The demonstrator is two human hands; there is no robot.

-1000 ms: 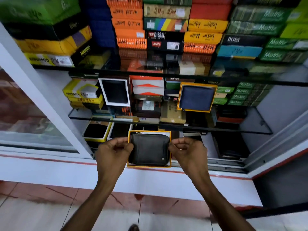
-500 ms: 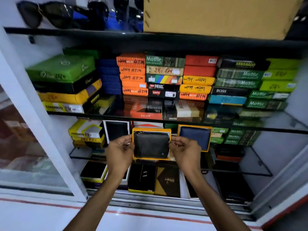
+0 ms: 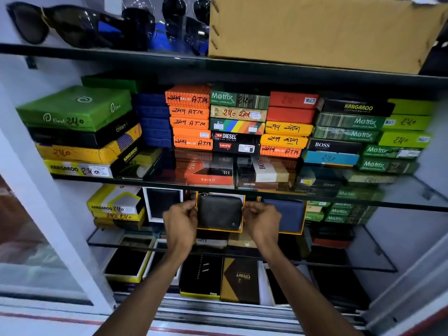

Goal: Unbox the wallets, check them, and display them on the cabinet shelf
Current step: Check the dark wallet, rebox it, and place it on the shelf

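The cabinet (image 3: 60, 214) holds glass shelves stacked with wallet boxes; a cardboard carton (image 3: 315, 32) and sunglasses (image 3: 72, 23) occupy the top shelf; a navy wallet (image 3: 291, 214) stands displayed just right of centre; the orange-rimmed tray (image 3: 219, 230) carries a black zip wallet (image 3: 219, 212), upright at the middle glass shelf (image 3: 106, 238); left hand (image 3: 180, 223) and right hand (image 3: 263, 220) pinch its side edges, fingers closed.

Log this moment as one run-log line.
step: placing on display | left hand: holds tray's left edge | right hand: holds right edge | item: black wallet in orange-rimmed tray | spot: middle shelf, between white-framed wallet and blue wallet
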